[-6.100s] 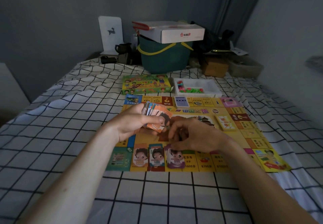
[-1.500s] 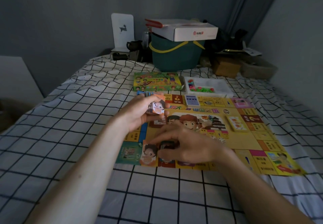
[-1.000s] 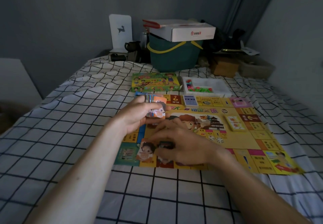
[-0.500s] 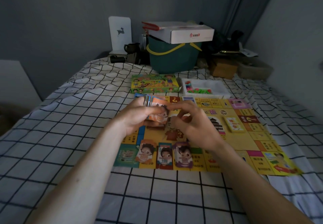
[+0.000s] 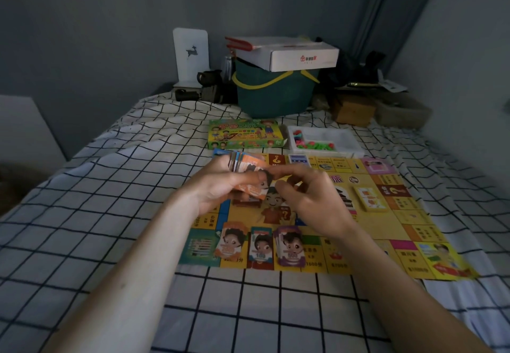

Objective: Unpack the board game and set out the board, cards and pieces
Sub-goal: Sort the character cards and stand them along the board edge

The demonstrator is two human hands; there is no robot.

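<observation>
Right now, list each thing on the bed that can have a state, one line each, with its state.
Yellow game board: unfolded flat on the checked bedsheet.
Stack of colourful cards: fanned, gripped in the left hand.
Right hand: fingertips at the stack's top card.
Three card piles: laid side by side on the board's near edge.
White plastic tray: open, coloured pieces inside.
Green game box: lying flat beyond the board.
</observation>
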